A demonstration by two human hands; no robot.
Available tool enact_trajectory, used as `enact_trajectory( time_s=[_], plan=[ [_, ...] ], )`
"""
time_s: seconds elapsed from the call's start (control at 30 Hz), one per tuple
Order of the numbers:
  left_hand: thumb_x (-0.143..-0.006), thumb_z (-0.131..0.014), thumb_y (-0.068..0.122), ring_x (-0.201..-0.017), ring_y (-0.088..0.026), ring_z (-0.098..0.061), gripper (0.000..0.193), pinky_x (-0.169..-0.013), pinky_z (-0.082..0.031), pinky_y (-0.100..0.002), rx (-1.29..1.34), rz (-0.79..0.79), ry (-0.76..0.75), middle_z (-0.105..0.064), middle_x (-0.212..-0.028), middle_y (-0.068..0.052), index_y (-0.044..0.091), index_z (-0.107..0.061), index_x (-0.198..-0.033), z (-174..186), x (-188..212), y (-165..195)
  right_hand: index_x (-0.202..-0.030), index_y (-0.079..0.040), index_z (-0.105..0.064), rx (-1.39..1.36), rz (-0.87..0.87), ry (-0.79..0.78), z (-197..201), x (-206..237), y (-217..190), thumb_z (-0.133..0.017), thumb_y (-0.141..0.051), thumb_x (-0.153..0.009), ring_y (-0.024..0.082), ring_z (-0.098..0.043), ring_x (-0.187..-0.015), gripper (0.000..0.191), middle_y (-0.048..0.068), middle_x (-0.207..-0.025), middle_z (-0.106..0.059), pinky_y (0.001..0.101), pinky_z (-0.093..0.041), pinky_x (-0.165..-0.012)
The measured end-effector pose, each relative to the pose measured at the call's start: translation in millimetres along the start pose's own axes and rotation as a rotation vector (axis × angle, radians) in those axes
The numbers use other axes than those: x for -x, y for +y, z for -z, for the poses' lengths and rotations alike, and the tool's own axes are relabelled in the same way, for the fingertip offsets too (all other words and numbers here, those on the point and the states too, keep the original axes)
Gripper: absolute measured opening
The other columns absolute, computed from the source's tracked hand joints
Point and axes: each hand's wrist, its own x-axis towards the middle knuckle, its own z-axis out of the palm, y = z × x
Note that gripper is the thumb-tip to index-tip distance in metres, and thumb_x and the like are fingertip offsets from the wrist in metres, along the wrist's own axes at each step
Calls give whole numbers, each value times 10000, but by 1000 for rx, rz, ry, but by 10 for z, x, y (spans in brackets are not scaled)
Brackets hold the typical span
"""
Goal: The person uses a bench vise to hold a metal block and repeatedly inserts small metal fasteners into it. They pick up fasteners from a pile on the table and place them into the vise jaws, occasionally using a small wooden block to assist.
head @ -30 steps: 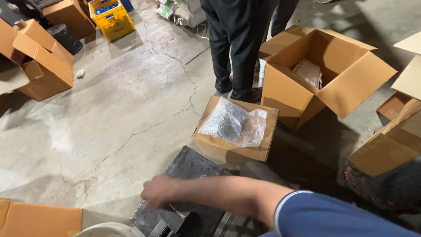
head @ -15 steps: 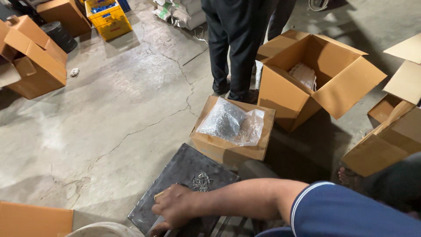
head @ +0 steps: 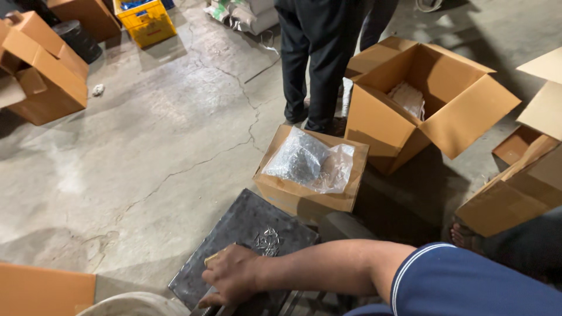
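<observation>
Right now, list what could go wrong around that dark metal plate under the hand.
1. The right hand presses on the dark plate beside a small pile of shiny metal pieces; they might prick or scatter if the hand slides.
2. The open box of bagged metal pieces sits right at the plate's far edge; pushing the plate could bump it.
3. Another person's legs stand just behind that box, so anything shoved may reach their feet.

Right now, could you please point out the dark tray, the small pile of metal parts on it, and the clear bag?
dark tray (head: 243, 225), head view, bare top surface.
metal parts (head: 268, 241), head view, middle of pile.
clear bag (head: 304, 161), head view, bulging middle.
</observation>
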Motion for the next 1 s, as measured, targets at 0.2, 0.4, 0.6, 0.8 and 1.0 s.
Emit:
enact_trajectory(
  time_s=[0.2,0.4,0.6,0.8,1.0],
  plan=[
    [-992,-707,351,-599,-182,-477,342,-474,-383,-345,102,-20,4,-535,-714,-62,10,-701,-1022,638,121,-396,-827,-88,-694,-61,-65,-71,-13,-40,39,-633,-581,-901,367,-707,-860,502,145,-893,-705,461,-577,-736],
    [-991,-678,285,-600,-162,-560,250,-462,-426,-313,597,474,-534,-600,-749,-41,37,-694,-1018,1025,80,-599,-854,-68,-666,-34,-31,-104,4,-50,-94,-603,-590,-934,363,-696,-925,531,138,-927,-689,478,-542,-802],
    [-939,-588,143,-755,-204,-696,245,-568,-541,-325,993,433,-453,-726,-957,-70,89,-651,-1170,1070,461,-679,-920,-85,-675,4,-77,-153,102,-78,-206,-575,-589,-942,358,-683,-978,515,115,-973,-703,481,-527,-841],
    [-1008,-517,132,-830,-260,-707,266,-652,-571,-364,1027,345,-277,-732,-996,-140,2,-651,-1197,1040,851,-1082,-948,-89,-680,23,-76,-173,79,-77,-195,-555,-608,-944,350,-683,-981,534,114,-981,-702,479,-526,-846],
    [-1129,-515,236,-743,-215,-674,339,-688,-575,-348,825,244,-153,-718,-870,-136,-78,-643,-1128,955,997,-1216,-938,-89,-685,15,-65,-172,123,-79,-177,-564,-607,-945,339,-685,-991,532,110,-979,-701,472,-531,-850]
  ],
)
